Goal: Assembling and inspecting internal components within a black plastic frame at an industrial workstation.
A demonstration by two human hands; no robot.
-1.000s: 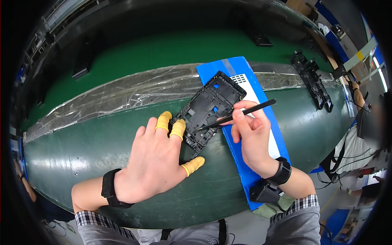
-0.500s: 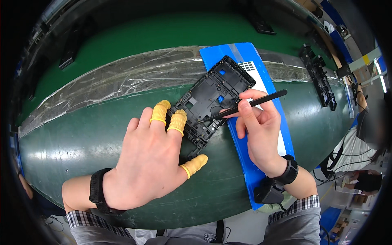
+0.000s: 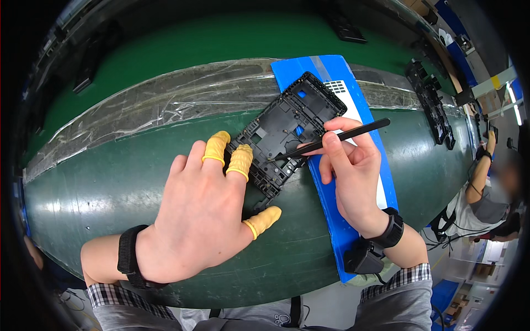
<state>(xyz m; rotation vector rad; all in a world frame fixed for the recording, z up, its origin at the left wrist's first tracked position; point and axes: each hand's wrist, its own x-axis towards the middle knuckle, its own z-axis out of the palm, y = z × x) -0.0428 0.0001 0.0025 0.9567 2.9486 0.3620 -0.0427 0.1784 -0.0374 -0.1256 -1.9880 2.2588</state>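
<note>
A worker's two bare forearms enter from the lower edge in rolled plaid sleeves, each wrist banded in black. The left hand (image 3: 207,212) lies palm down on the green work mat (image 3: 110,198), fingers spread and extended rather than curled; yellow finger cots cover the thumb, index and middle fingertips. The two capped fingertips press on the near-left edge of a black plastic phone frame (image 3: 281,135), while the capped thumb rests on the mat just beside the frame's lower corner. The hand pins the part flat and grips nothing.

The right hand (image 3: 350,176) comes in from the right with its wrist bent inward, fingers closed in a pen grip around thin black tweezers (image 3: 331,139). The tool slants down to the left, its tip meeting the frame near the frame's right edge; whether anything is pinched at the tip is too small to tell.

The frame sits tilted, its far end lying on a long blue tray (image 3: 353,96) and its near end on the mat. A strip of clear plastic film (image 3: 154,96) runs across the mat behind the left hand. Farther off, at right, more black frames (image 3: 430,102) lie in a row on the mat, and another person sits at the right rim.
</note>
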